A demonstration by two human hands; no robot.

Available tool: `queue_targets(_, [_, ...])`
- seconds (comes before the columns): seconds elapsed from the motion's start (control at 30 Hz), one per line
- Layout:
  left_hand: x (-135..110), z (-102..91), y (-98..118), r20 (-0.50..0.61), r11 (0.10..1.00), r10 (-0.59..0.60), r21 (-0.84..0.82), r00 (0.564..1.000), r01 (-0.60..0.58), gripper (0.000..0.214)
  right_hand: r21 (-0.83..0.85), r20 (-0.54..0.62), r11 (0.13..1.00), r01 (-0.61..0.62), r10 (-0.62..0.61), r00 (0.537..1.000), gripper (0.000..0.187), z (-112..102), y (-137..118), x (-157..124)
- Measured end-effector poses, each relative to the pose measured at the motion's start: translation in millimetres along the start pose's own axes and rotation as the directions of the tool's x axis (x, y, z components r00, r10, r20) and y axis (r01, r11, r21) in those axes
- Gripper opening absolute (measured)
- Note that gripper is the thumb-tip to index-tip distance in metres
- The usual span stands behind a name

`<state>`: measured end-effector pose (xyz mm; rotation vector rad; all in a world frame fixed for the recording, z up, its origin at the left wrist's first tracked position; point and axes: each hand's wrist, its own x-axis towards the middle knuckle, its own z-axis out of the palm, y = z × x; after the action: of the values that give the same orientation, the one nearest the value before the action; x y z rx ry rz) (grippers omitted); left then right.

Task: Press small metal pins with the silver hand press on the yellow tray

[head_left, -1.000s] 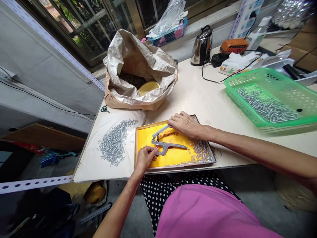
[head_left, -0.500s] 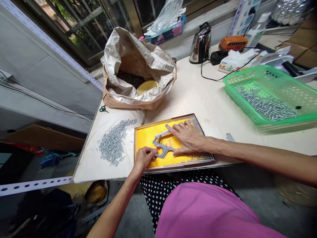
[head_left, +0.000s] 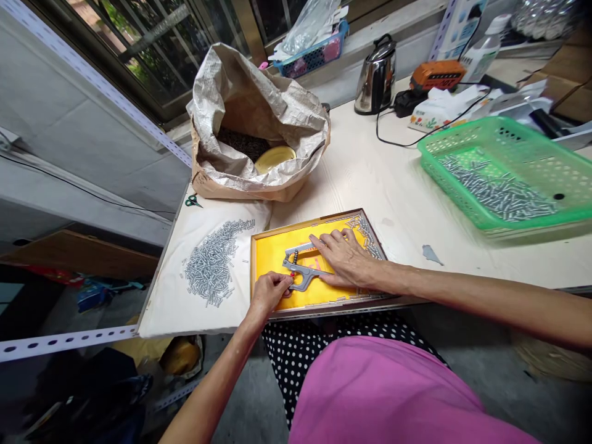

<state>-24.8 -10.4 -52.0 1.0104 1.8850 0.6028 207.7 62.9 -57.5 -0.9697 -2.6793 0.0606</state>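
A grey hand tool with two long arms, a dark coil spring and a ring-shaped end, like a pair of pliers (head_left: 303, 275), lies over a shallow yellow-lined tray (head_left: 272, 246). My right hand (head_left: 349, 259) is wrapped over its arms from the right, fingers on the upper arm and thumb by the lower one. At the tool's left end, my left hand (head_left: 271, 291) has thumb and fingers pinched together beside a small red part (head_left: 293, 274). Whatever sits between those fingertips is hidden. Small silvery pieces (head_left: 363, 229) line the tray's right side and edges.
Left of the tray, a heap of small metal pieces (head_left: 210, 265) lies on white cloth. Behind stands an open woven sack (head_left: 259, 185) holding a yellow bowl (head_left: 275, 159). A green basket (head_left: 485, 228) of metal pieces, a kettle (head_left: 375, 77) and small scissors (head_left: 193, 200) are also on the table.
My right thumb has drawn a little nearer to its fingers around the tool. My left hand keeps its pinch at the tool's end. The view has shifted slightly.
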Motion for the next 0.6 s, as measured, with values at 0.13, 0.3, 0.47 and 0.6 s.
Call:
queue_targets(0.13, [-1, -1.4, -2, 0.0, 1.0, 0.018, 0.023, 1.0, -0.018, 0.014, 0.015, -0.011, 1.0, -0.004, 0.004, 1.0, 0.068, 0, -2, 0])
queue_targets(0.3, [0, -1.8, -5, -0.008, 0.998, 0.05, 0.05, 0.999, -0.049, 0.014, 0.042, -0.037, 0.999, -0.016, 0.018, 0.999, 0.06, 2, -5, 0])
queue_targets(0.47, [-2, -1.1, -6, -0.009, 0.998, 0.036, 0.042, 0.999, -0.036, 0.017, 0.066, -0.049, 0.998, -0.015, 0.019, 0.999, 0.055, 7, -7, -1])
queue_targets(0.6, [-17, 1.8, -1, -0.139, 0.951, 0.239, 0.236, 0.961, -0.202, 0.02, 0.093, -0.054, 0.995, -0.02, 0.025, 0.998, 0.056, 10, -9, -3])
